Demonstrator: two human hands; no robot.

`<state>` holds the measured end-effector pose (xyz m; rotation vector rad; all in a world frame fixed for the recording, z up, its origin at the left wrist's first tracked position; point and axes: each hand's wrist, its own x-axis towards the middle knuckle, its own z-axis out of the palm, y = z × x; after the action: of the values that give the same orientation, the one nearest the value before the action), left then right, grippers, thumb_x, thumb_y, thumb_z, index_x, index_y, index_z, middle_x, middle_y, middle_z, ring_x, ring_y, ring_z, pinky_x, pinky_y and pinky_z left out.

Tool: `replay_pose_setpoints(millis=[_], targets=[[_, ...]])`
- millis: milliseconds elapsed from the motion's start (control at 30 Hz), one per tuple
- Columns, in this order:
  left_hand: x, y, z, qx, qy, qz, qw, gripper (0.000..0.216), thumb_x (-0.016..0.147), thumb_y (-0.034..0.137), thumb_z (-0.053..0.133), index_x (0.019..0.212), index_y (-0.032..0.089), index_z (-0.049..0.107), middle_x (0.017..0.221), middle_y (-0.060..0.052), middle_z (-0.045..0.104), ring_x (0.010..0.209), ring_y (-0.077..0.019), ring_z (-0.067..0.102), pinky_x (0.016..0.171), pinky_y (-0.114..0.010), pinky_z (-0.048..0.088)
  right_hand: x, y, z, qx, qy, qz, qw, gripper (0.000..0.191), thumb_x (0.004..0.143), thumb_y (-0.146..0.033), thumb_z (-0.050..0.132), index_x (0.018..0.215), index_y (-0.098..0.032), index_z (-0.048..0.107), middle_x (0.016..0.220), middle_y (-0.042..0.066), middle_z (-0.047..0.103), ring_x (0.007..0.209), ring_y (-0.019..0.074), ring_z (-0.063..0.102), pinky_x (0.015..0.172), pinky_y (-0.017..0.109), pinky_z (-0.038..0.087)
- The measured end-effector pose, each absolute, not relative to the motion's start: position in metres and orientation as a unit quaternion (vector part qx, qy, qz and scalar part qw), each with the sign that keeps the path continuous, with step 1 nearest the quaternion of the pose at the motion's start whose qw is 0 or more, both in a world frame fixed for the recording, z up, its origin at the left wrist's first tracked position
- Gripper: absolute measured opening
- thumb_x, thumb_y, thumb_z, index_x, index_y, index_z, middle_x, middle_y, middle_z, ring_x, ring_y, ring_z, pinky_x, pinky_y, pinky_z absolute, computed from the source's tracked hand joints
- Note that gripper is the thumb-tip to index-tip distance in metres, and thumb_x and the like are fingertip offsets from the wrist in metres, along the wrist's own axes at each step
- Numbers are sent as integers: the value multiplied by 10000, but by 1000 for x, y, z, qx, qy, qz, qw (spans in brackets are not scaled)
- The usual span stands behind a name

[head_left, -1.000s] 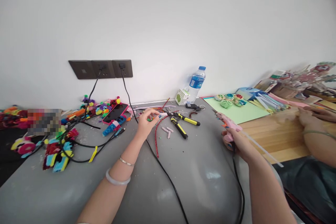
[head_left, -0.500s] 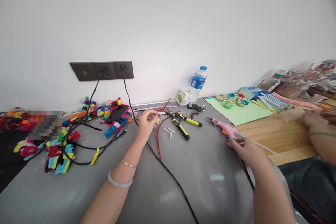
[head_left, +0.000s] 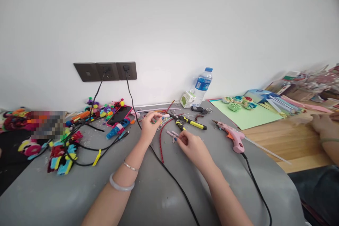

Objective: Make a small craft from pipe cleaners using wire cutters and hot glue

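The little pink bits [head_left: 169,133] lie on the gray table [head_left: 148,197]. The right hand [head_left: 194,149] has its fingertips right at them, but I can't tell if it has hold of one. The left hand [head_left: 148,128] pinches a small pale bit [head_left: 166,115] close to the pliers [head_left: 196,123]. A red stem [head_left: 160,143] curves beside the pink bits. The glue gun [head_left: 231,132] lies to the right, near the green paper [head_left: 246,118].
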<state>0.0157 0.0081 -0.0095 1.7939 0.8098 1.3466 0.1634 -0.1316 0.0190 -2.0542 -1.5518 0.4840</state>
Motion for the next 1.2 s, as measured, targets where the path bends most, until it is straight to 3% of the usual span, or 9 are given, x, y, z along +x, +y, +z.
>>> replay_pose_setpoints(millis=[233,467,600,867,967,1100,1200], targets=[[17,8,-9,701,315,521,372,94,796,143,604,829,191,678,877,-25,640,703,-121,594,575,-227,422,159,-113,14,-777,-575,187,176,80,840,-180,550,768,-199,580,736,49,652,638,172,571,567,256,320],[18,8,-12,706,302,520,375,54,809,183,622,832,196,669,875,-27,640,721,-130,600,574,-231,434,171,-117,14,-740,-593,254,193,110,737,-102,589,671,-190,592,658,33,639,609,157,553,550,248,341],[18,8,-12,706,306,508,388,51,811,204,626,823,191,674,876,-32,649,713,-129,596,564,-230,432,199,-131,24,-686,-583,346,265,46,734,-210,621,696,-196,642,663,9,636,608,154,544,550,248,378],[19,6,-10,719,307,464,417,49,795,217,643,795,187,682,848,-31,685,676,-126,585,540,-229,413,232,-105,67,-633,-574,342,392,273,781,-454,657,773,-182,648,651,-23,551,555,107,413,518,235,318],[19,6,-9,724,309,452,419,68,801,231,641,797,180,685,836,-36,692,699,-136,595,562,-233,417,232,-73,67,-569,-610,383,397,322,775,-492,673,799,-172,647,736,-4,589,636,118,473,586,237,363],[18,7,-9,725,300,442,435,73,790,234,646,807,180,692,817,-35,684,693,-140,595,569,-233,425,233,-46,48,-483,-610,490,394,328,788,-498,673,851,-178,637,730,-22,562,588,95,432,555,222,343],[19,7,-8,716,292,435,461,93,784,265,662,804,178,686,806,-32,673,687,-137,584,571,-232,429,232,-45,37,-471,-612,499,395,306,802,-474,674,837,-172,641,727,-17,577,590,94,440,559,219,340]])
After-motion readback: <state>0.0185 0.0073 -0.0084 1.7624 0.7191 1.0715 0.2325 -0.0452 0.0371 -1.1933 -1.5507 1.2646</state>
